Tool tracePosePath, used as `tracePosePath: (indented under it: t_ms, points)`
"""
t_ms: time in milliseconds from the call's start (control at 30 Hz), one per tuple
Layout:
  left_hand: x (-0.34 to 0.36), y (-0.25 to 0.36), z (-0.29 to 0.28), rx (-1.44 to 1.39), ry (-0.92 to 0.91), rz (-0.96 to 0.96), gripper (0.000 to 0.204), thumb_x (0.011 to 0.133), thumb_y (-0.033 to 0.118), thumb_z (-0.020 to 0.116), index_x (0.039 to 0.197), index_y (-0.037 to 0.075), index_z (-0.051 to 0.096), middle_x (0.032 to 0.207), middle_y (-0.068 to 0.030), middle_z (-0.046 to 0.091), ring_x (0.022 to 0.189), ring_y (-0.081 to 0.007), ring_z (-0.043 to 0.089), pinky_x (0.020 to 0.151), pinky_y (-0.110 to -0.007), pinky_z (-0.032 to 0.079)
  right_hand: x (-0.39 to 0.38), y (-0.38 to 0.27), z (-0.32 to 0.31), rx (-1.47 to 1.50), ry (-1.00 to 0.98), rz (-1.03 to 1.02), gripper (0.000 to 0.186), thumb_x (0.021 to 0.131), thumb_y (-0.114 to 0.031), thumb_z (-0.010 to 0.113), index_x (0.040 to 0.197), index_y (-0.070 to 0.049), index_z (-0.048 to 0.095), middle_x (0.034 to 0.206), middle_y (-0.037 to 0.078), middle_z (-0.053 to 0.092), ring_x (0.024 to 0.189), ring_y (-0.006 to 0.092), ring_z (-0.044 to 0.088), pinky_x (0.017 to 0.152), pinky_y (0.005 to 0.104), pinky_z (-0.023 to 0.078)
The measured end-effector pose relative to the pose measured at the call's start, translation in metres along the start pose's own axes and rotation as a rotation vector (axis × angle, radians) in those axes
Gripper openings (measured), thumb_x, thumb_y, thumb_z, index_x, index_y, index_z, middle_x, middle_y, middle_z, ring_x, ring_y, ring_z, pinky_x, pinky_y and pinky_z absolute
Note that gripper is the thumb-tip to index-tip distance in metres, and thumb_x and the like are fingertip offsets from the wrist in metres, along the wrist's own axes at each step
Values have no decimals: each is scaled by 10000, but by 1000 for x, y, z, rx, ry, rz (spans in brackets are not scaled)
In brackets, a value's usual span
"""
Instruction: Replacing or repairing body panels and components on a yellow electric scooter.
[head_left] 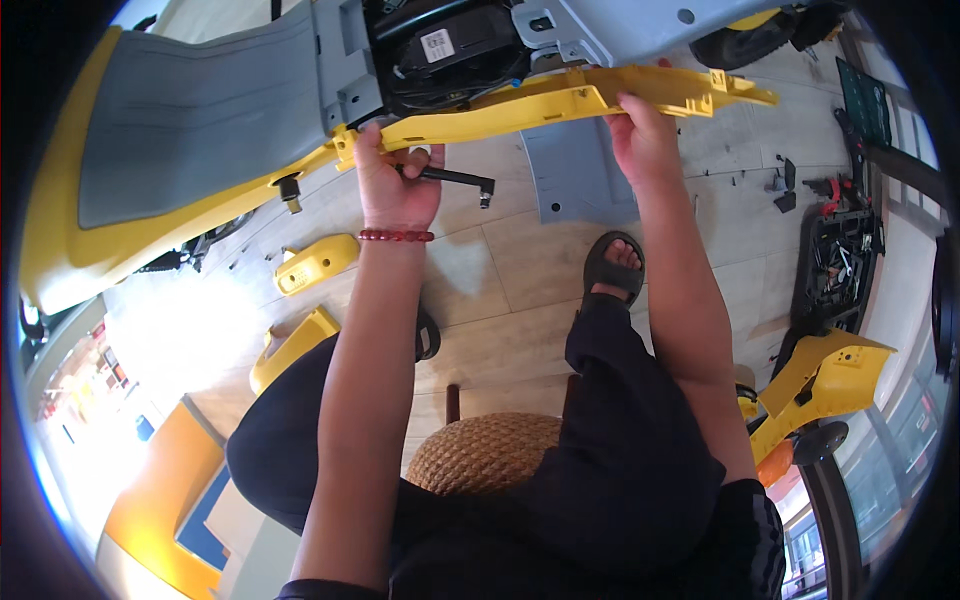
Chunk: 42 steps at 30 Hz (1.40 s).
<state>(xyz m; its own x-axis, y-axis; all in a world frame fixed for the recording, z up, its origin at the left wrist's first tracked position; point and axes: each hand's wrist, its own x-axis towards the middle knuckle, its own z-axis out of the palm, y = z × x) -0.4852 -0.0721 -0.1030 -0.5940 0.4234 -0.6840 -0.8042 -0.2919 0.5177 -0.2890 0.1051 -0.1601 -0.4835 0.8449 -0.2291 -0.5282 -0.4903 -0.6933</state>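
A long yellow plastic side panel lies along the side of a yellow and grey scooter, below a cavity with a black box and cables. My right hand is closed on the panel's lower edge toward its right part. At the panel's left end, beside the seat section, my left hand is closed around a black L-shaped socket wrench. Its thumb reaches up to the panel. The wrench's bent end points down, away from the panel. Some fingers of both hands are hidden.
On the floor below lie a grey flat panel and yellow cover pieces. A black tool case sits at the right, near small loose parts and another yellow body part. A woven stool is under me.
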Motion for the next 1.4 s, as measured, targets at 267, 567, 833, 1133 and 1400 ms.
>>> tracePosePath:
  t_ms: [267, 567, 833, 1133, 1400]
  points:
    - [-2, -10, -13, -52, -12, -14, 234, 901, 331, 522, 900, 100, 562, 739, -4, 559, 460, -110, 353, 769, -339, 498, -10, -3, -2, -13, -42, 17, 844, 818, 107, 488, 1510, -178, 97, 1265, 125, 495, 1169, 272, 542, 1006, 419, 437]
    - [-13, -42, -61, -20, -122, -49, 261, 945, 339, 525, 1066, 112, 570, 966, 1, 640, 489, -102, 353, 912, -401, 483, -45, -7, -25, -107, 0, 43, 761, 807, 130, 486, 1478, -130, 238, 1250, 105, 521, 1131, 256, 557, 971, 385, 457]
    - [-16, -45, -82, 12, -281, -122, 376, 942, 357, 508, 1175, 70, 576, 1046, -5, 657, 469, -83, 308, 892, -357, 488, -67, -1, -52, -45, -55, 153, 411, 866, 58, 553, 1256, -68, 514, 1137, 64, 599, 1039, 212, 602, 877, 349, 506]
    - [-33, -58, -143, 22, -322, -140, 398, 899, 355, 588, 1162, 57, 595, 967, -13, 671, 452, -80, 325, 721, -291, 466, -135, 27, -99, -56, -93, 308, 331, 942, -49, 544, 1273, -57, 533, 1240, 93, 589, 1132, 241, 584, 926, 412, 509]
    - [-40, -88, -131, 21, -337, -247, 377, 914, 370, 590, 1136, 66, 607, 1066, -6, 670, 460, -68, 305, 833, -331, 522, -154, -3, -112, -65, -20, 276, 303, 956, -92, 555, 1249, -16, 527, 1192, 93, 605, 1092, 231, 601, 922, 407, 522]
